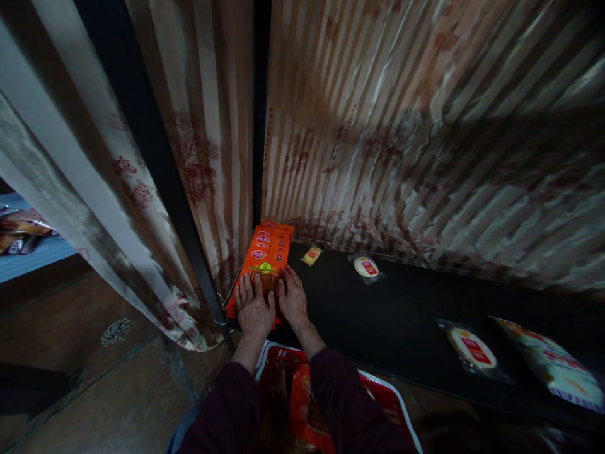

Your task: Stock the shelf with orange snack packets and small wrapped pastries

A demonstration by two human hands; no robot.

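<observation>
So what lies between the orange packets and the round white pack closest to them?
A small yellow packet, on the black shelf, in the head view.

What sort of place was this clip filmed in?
Probably a small shop or its storeroom, though no sign settles it. A dark shelf bears a pile of orange packets and other wrapped goods, and a white-rimmed basket below holds more packets.

The stacked snack packets [273, 243] are showing bright orange with a yellow-green badge [266, 268]. The sleeves [343, 394] are looking dark purple, the shelf [350, 315] black, the basket [388, 391] red and white. The beige curtain [193, 151] is bearing reddish-brown tree prints.
</observation>
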